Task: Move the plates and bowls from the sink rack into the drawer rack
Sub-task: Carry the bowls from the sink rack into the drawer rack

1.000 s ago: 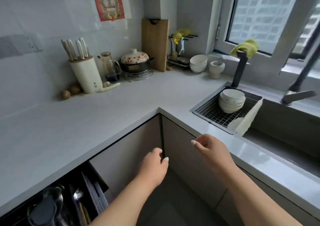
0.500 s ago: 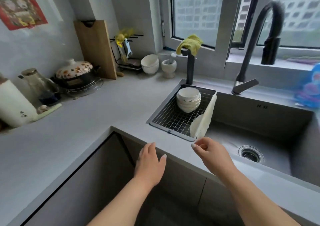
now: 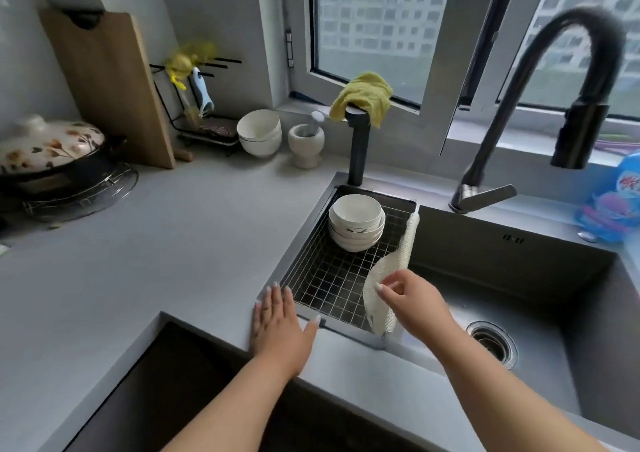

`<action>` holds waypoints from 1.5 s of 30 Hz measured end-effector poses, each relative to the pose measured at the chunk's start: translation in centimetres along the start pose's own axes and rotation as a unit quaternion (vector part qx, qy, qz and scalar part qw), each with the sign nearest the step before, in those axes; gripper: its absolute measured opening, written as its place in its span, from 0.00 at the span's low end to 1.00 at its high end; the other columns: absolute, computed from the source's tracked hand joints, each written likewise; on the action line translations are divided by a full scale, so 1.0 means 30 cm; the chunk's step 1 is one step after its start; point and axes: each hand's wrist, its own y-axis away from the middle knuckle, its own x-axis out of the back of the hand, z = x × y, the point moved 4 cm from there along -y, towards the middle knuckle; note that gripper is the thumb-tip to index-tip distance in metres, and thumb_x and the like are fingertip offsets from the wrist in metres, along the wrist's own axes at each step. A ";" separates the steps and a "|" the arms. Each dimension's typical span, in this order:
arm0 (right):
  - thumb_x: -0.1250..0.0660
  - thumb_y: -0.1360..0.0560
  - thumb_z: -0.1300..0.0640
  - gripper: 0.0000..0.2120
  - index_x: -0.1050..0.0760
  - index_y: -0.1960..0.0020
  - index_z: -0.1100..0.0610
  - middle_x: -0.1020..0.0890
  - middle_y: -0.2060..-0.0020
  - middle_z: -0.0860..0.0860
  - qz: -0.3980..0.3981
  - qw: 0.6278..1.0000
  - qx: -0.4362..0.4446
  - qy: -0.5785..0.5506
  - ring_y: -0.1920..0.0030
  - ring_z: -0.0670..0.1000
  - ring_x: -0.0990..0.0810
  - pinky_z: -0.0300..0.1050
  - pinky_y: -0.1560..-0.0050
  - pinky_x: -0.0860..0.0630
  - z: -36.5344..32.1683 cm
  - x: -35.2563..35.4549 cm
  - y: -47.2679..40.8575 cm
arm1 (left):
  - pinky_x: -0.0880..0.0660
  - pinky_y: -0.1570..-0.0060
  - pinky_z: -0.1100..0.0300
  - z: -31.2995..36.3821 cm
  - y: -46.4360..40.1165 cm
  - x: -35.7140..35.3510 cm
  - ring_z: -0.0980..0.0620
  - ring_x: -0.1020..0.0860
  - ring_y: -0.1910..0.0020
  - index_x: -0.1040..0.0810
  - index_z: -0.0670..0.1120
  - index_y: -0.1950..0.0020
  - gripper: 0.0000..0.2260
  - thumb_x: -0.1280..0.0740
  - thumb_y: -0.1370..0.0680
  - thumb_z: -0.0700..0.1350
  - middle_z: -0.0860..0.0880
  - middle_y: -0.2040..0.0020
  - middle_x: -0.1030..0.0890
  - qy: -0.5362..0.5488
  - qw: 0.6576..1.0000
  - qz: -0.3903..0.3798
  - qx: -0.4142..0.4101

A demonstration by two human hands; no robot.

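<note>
Sitting untouched in the sink rack (image 3: 332, 278), a stack of white bowls (image 3: 356, 223) is waiting at the far end of the wire grid, so the transfer is judged to be at its very start: nothing is seen leaving the rack, and the drawer rack is lying outside the head view, so what it is holding cannot be told. No plates are showing in the rack. Just in front of the rack, the left hand (image 3: 280, 323) is lying flat, fingers straight, on the grey countertop (image 3: 145, 264), holding nothing. At the rack's near right corner the right hand (image 3: 412, 299) is hovering with loosely curled fingers against a white mesh cloth (image 3: 388, 278) draped over the rack's right edge; whether it is actually pinching the cloth cannot be told. Right of the rack the dark sink basin (image 3: 519, 278) is dropping to its drain (image 3: 491, 340) under a black faucet (image 3: 540, 105). Behind the rack a yellow rag (image 3: 363, 100) is capping a black post, with a mortar (image 3: 306, 143) and more white bowls (image 3: 259, 133) beside it below the window. Far left of the rack, a wooden cutting board (image 3: 110, 84) is leaning on the wall by a flowered lidded pot (image 3: 48, 150).
</note>
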 end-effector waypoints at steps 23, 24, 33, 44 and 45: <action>0.37 0.22 0.52 0.09 0.25 0.49 0.59 0.21 0.61 0.53 -0.013 0.993 -0.042 0.112 0.57 0.57 0.21 0.48 0.57 0.23 -0.102 -0.152 -0.640 | 0.66 0.25 0.47 -0.030 -0.249 0.065 0.51 0.69 0.25 0.68 0.45 0.24 0.36 0.62 0.22 0.66 0.48 0.23 0.67 -0.051 0.994 0.049 -0.079; 0.38 0.22 0.55 0.08 0.26 0.50 0.59 0.23 0.64 0.50 -0.001 0.995 -0.043 0.092 0.58 0.56 0.23 0.45 0.60 0.26 -0.104 -0.147 -0.641 | 0.66 0.25 0.47 -0.030 -0.249 0.065 0.51 0.69 0.25 0.68 0.45 0.23 0.36 0.62 0.22 0.66 0.48 0.23 0.67 -0.052 0.994 0.049 -0.079; 0.38 0.21 0.56 0.05 0.28 0.50 0.57 0.20 0.54 0.56 0.140 0.988 0.063 -0.016 0.55 0.56 0.26 0.46 0.59 0.33 -0.131 -0.067 -0.561 | 0.64 0.25 0.48 -0.030 -0.256 0.062 0.52 0.66 0.24 0.65 0.46 0.22 0.35 0.60 0.21 0.65 0.49 0.21 0.63 -0.035 0.995 0.061 -0.075; 0.23 0.33 0.50 0.15 0.27 0.57 0.55 0.27 0.67 0.44 0.146 0.976 0.146 -0.064 0.66 0.41 0.30 0.35 0.67 0.35 -0.138 -0.020 -0.120 | 0.37 0.35 0.56 -0.048 -0.156 0.150 0.51 0.33 0.33 0.32 0.50 0.29 0.18 0.41 0.18 0.53 0.49 0.30 0.30 0.539 0.840 0.012 0.060; 0.22 0.34 0.50 0.15 0.27 0.57 0.54 0.27 0.67 0.43 0.138 0.977 0.151 -0.058 0.66 0.42 0.30 0.36 0.67 0.34 -0.136 -0.025 -0.080 | 0.35 0.37 0.56 -0.038 -0.121 0.166 0.52 0.31 0.35 0.30 0.48 0.32 0.17 0.41 0.18 0.53 0.49 0.32 0.28 0.587 0.806 0.020 0.078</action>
